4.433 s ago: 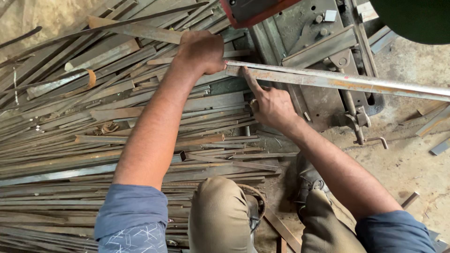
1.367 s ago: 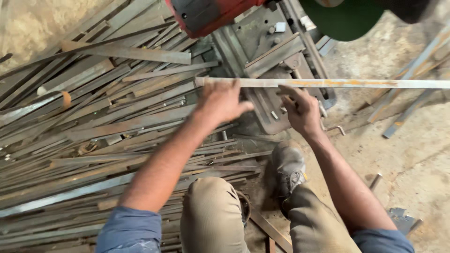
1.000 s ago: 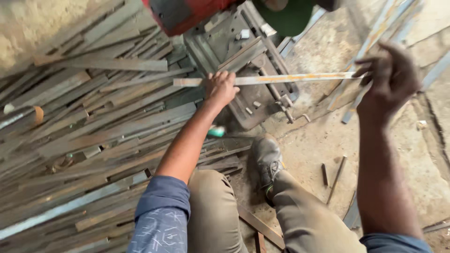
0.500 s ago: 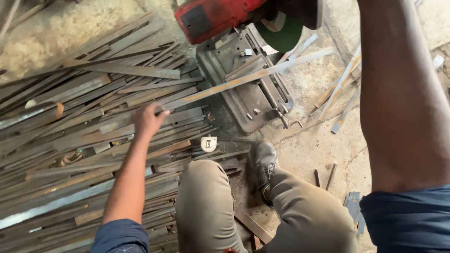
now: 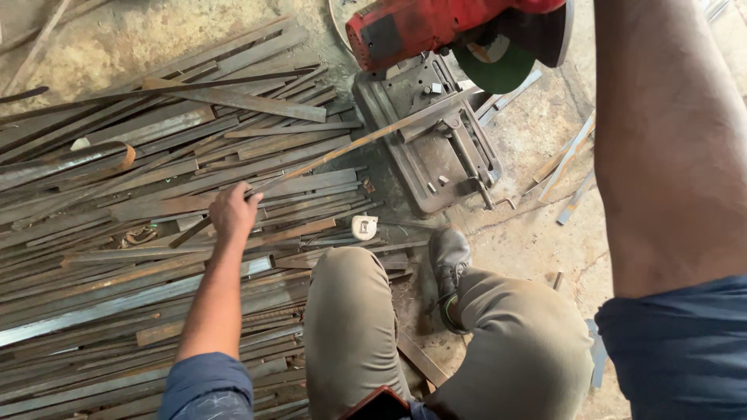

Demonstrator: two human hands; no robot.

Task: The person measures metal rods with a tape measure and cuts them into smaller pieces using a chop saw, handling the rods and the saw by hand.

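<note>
Clearly stiff and rusty, the long bar (image 5: 342, 152) sat gripped near one end by the left hand (image 5: 233, 211); the right hand was out of view.

One red chop saw (image 5: 451, 31), one tape measure (image 5: 363, 227), one shoe (image 5: 449, 260) (metal strips (image 5: 117, 257) too many to count).

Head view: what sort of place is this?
Most likely a metal fabrication workshop. A red chop saw sits on a dirt floor, a heap of steel strips lies beside it, and the left hand holds one long bar.
</note>
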